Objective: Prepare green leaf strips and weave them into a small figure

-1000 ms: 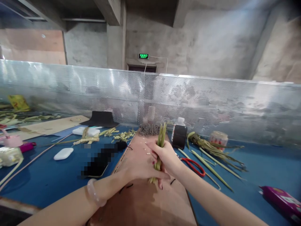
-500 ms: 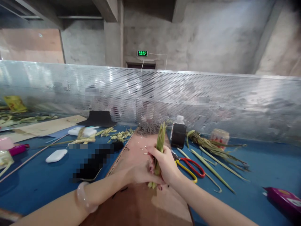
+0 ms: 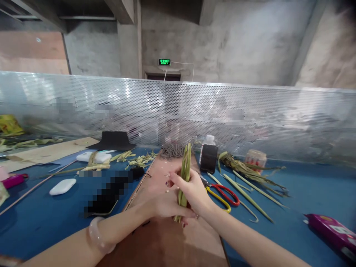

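Note:
A bundle of green-yellow plant strips (image 3: 185, 167) stands nearly upright between my hands, over a brown board (image 3: 167, 244). My right hand (image 3: 194, 189) wraps round its middle, thumb and fingers closed. Lower down, my left hand (image 3: 169, 204) grips the bundle near its bottom end, its fingers partly hidden behind the strips and my right hand. The frayed lower tips poke out below. Close to my right hand lie scissors (image 3: 226, 194) with one red and one yellow handle. Loose pale green strips (image 3: 247, 196) rest farther right.
A dark-filled bottle (image 3: 208, 155) stands behind the scissors, near dried leaves (image 3: 239, 167) and a clear jar (image 3: 256, 159). At right lies a purple pack (image 3: 330, 231). A phone (image 3: 111, 196), white case (image 3: 62, 186) and plant scraps (image 3: 143, 159) occupy the left. A perforated metal screen (image 3: 133, 100) closes the back.
The view has shifted slightly, so the surroundings sit a little farther left. Both hands still hold the bundle; my right thumb and fingers have changed position a little around it.

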Demonstrator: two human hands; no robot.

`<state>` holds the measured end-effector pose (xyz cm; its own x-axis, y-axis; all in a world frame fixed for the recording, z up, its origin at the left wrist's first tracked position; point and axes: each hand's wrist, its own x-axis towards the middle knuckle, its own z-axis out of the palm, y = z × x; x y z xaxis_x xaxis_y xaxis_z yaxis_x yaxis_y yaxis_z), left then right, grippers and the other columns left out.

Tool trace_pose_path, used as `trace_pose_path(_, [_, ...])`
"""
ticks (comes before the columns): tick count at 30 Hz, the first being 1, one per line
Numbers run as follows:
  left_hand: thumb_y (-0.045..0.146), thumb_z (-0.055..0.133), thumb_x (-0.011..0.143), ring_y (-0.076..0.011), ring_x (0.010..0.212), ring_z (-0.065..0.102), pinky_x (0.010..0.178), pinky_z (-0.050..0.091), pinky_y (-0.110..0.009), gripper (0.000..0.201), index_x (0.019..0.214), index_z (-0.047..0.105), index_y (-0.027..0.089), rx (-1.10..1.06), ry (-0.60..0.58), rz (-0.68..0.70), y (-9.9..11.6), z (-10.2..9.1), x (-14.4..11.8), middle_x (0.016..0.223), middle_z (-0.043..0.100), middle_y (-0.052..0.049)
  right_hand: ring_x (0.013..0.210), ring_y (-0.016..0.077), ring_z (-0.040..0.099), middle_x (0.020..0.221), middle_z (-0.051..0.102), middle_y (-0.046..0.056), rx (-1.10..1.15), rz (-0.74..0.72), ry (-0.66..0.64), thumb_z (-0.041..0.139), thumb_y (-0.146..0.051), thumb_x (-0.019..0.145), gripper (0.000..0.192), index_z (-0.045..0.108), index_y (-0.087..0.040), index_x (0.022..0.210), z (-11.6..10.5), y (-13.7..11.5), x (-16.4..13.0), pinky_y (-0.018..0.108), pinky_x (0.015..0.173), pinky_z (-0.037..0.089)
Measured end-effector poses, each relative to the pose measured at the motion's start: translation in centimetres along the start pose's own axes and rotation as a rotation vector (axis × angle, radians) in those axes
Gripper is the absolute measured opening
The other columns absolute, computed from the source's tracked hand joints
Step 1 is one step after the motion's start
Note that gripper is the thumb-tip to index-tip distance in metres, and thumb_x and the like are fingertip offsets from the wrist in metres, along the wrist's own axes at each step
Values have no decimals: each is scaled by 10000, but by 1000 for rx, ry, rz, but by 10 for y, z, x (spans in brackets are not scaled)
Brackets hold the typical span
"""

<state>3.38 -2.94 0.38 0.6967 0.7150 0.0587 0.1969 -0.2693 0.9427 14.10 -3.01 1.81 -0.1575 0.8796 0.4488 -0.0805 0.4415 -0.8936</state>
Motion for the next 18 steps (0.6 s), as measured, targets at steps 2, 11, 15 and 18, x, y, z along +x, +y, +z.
trace_pose_path(2, [196, 633, 709, -123, 470, 577, 517, 479, -234, 112, 612, 666, 151, 14, -20, 5, 1, -1, 0, 525, 617, 14, 615, 139, 593, 631, 623, -3, -13, -37, 36, 664, -397, 743, 233, 594, -176, 717, -1, -2, 2, 257, 632, 467])
trace_pose_path(11, [221, 595, 719, -156, 527, 604, 573, 484, -251, 155, 605, 677, 156, 65, -24, 29, 5, -2, -2, 534, 635, 11, 624, 143, 593, 611, 640, 37, -3, -64, -15, 476, -512, 855, 462, 672, -170, 614, -5, 4, 6, 252, 673, 453])
trace_pose_path(15, [252, 544, 752, -134, 478, 554, 512, 440, -215, 225, 587, 671, 169, 141, -4, -4, 10, -2, -4, 474, 576, 13, 617, 148, 612, 623, 665, 45, -18, -55, -65, 440, -536, 865, 495, 708, -169, 670, -7, 1, 5, 243, 649, 467])
trace_pose_path(18, [231, 561, 724, -127, 461, 542, 515, 439, -216, 210, 539, 646, 181, 118, 15, -19, 16, 0, -6, 466, 578, 11, 627, 155, 625, 647, 677, 55, -26, -57, -92, 401, -535, 882, 519, 714, -166, 694, -6, 0, 4, 252, 667, 476])
